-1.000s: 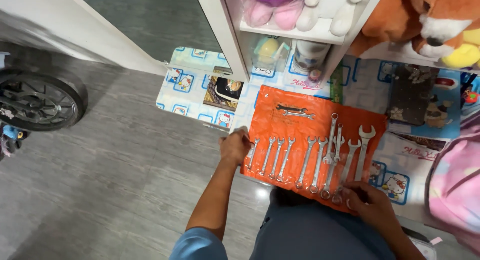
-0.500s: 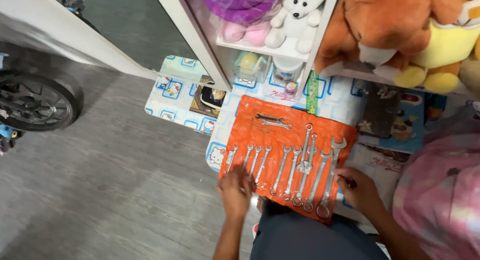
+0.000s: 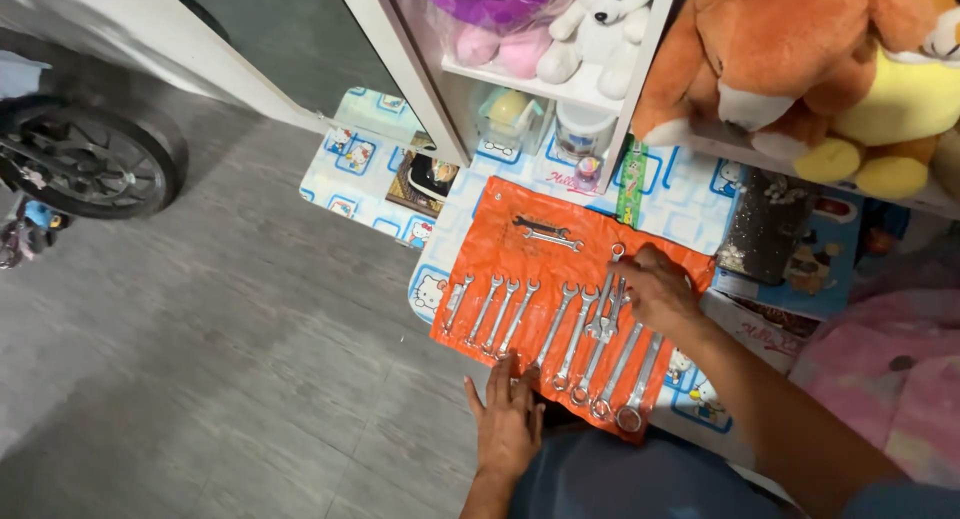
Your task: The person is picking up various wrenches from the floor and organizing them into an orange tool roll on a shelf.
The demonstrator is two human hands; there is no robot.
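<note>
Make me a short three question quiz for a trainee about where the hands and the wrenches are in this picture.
1. True or false: the left hand lies flat at the near edge of the orange mat.
2. The right hand rests on: A) the white teddy bear, B) the upper ends of the large wrenches, C) the wheel.
3. What lies apart from the row, near the mat's far edge?

Key
1. True.
2. B.
3. A pair of small wrenches, lying crosswise.
</note>
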